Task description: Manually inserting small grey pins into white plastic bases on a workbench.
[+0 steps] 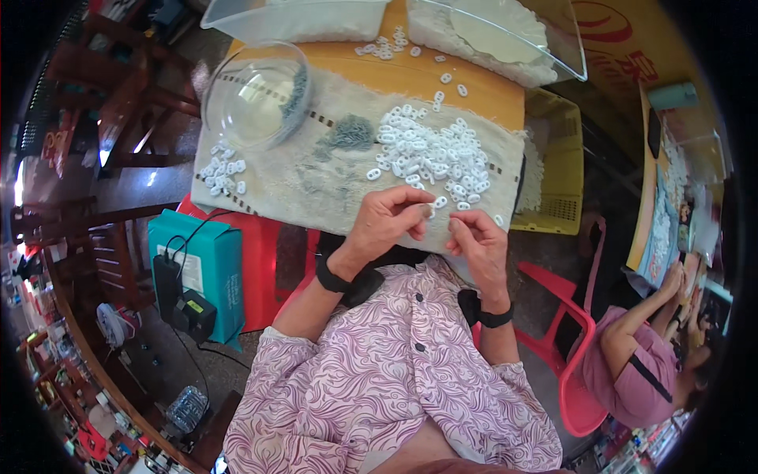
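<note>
The person's left hand (387,221) and right hand (478,241) meet over the near edge of a beige woven cloth (316,170) spread on an orange wooden table (410,75). The left fingertips are pressed together, pinching 1 small white oval plastic link (429,211). The right fingers are curled close, but what they grip cannot be told. Just beyond both hands lies a heap of white plastic links (430,154). A smaller cluster of white links (223,175) sits at the cloth's left edge, near a clear round plastic bowl (257,95). A grey pile of tiny parts (347,133) lies mid-cloth.
</note>
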The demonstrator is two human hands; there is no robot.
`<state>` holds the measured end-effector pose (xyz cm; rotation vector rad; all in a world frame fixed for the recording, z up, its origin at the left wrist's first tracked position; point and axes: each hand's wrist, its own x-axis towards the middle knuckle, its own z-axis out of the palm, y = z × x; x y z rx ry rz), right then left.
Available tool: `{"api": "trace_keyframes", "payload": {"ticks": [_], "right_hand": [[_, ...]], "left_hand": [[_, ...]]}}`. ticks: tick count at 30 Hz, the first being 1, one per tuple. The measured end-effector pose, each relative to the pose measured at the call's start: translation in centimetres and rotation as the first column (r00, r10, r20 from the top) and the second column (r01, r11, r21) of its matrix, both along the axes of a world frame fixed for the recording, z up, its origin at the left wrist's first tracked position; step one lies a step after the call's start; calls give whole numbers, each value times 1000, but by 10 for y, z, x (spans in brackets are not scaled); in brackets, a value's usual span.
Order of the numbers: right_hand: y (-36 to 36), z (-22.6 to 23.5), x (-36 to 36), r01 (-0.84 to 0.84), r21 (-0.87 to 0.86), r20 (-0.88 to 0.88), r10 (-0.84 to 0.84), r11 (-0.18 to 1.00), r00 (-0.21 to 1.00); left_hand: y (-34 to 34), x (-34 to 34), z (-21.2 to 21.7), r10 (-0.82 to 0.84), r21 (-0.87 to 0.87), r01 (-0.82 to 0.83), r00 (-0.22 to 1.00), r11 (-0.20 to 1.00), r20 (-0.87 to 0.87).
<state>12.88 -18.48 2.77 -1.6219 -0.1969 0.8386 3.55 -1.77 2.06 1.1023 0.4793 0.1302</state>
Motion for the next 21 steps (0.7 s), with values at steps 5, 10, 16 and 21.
{"api": "trace_keyframes", "payload": {"ticks": [5,10,16,21], "right_hand": [[6,3,-4,-70,56,65,66,996,996],[10,6,-4,-125,75,163,111,989,980],[11,4,-1,-169,132,160,147,977,976],[10,5,1,-109,131,33,105,985,994]], "left_hand": [[3,-1,4,-28,-51,28,1000,998,-11],[2,0,0,-84,-76,84,996,994,7],[0,1,0,-132,-231,125,991,965,-17],[-2,0,-4,-142,-246,131,989,960,-29]]}}
